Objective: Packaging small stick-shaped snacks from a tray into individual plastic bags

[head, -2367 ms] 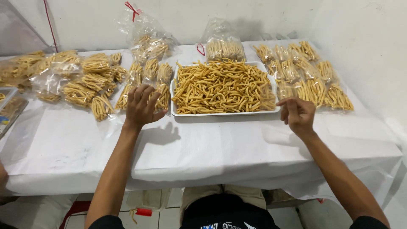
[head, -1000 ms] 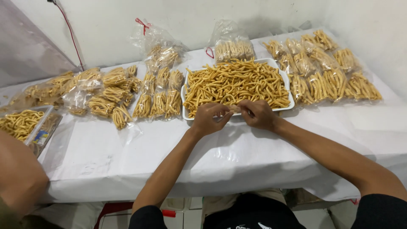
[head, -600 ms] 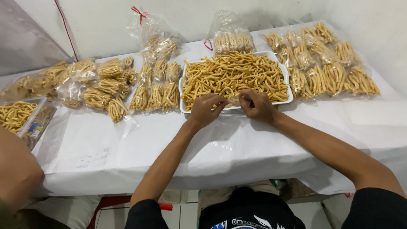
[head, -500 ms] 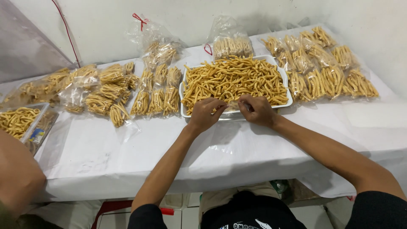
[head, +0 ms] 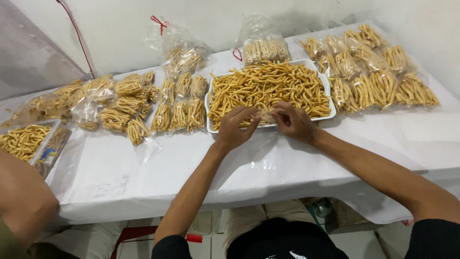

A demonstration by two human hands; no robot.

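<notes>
A white tray (head: 327, 91) heaped with yellow snack sticks (head: 268, 86) sits at the middle of the white-covered table (head: 143, 177). My left hand (head: 235, 128) and my right hand (head: 293, 123) meet over the tray's near edge. Their fingertips are pinched together on a small clear plastic bag (head: 266, 114). The bag is mostly hidden by the fingers, and I cannot tell what is inside it.
Filled bags of sticks lie left of the tray (head: 179, 108), farther left (head: 115, 103), at the right (head: 373, 76) and tied at the back (head: 261, 45). A second tray of sticks (head: 24, 141) is at the left edge. Another person's arm (head: 21, 201) is at lower left.
My hands were apart, resting on the table at either side of the tray. They have come together at the tray's front edge, and the fingers have closed on the bag.
</notes>
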